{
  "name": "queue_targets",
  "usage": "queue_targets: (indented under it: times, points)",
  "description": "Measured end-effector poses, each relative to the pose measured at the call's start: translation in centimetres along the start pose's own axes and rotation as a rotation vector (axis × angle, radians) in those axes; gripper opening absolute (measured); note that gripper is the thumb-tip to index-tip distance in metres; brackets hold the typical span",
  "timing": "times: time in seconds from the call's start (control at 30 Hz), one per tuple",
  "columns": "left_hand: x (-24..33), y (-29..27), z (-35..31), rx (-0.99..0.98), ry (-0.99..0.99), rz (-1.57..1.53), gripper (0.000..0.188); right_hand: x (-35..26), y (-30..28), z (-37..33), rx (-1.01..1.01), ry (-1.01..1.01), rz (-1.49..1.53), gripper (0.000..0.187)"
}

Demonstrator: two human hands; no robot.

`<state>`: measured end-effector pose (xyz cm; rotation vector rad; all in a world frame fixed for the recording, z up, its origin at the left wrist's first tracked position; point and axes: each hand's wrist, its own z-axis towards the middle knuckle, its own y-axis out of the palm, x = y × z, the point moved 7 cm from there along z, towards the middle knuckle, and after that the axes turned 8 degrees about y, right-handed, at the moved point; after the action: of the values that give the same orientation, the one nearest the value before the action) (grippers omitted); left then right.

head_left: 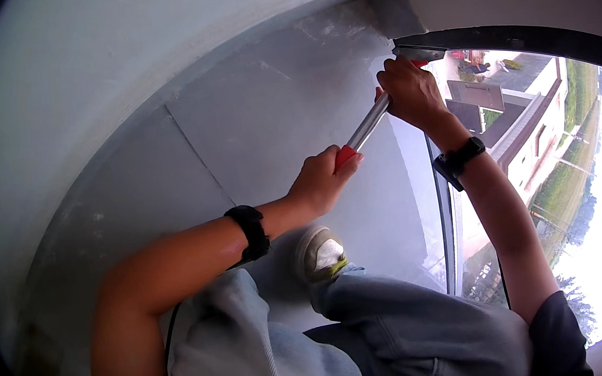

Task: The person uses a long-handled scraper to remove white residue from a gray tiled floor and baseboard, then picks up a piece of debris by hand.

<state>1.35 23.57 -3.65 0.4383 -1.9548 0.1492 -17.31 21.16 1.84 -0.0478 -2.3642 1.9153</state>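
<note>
Both my hands are closed around one scraper-like tool (369, 125) with a straight silver shaft and red parts. My left hand (319, 181) wraps the red grip at its lower end. Farther up, my right hand (411, 92) grips the shaft close under the flat grey head. That head lies at the far corner of the black window frame (512, 38), over the edge of the grey ledge-like surface (267, 115). Whether its edge touches the frame, I cannot tell. Each wrist has a black band.
A pale wall (97, 70) curves along the left and far side. A thin dark line (198, 153) crosses the grey surface. On the right, the window opening shows a building (536, 145), greenery and bright sky far below. My shoe (322, 253) rests on the grey surface.
</note>
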Motion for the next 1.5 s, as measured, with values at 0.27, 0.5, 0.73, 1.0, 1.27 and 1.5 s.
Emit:
queue_targets:
  times: [0.27,0.5,0.73,1.0,1.27,1.5]
  points:
    - [6.4,-12.0,0.4,0.312,0.306,1.111,0.032,-1.2,-0.9,3.9,0.267,0.110,0.299,0.025]
    - [10.2,-13.6,2.3,0.401,0.234,1.638,0.031,-0.3,-1.7,6.5,0.403,0.255,0.319,0.017]
    - [9.6,-14.5,2.4,0.391,0.276,1.760,0.035,-0.9,-2.0,6.7,0.457,0.253,0.258,0.014]
    - [9.0,-13.2,2.1,0.389,0.339,1.695,0.037,-0.3,-2.4,5.1,0.455,0.252,0.293,0.018]
    - [3.2,-10.9,1.0,0.159,0.359,0.588,0.037,-2.3,-3.4,4.6,0.364,0.063,0.079,0.013]
    - [0.2,-1.2,-3.1,-0.093,-0.412,-0.571,0.042,-2.5,-0.4,3.6,0.149,-0.181,0.067,0.017]
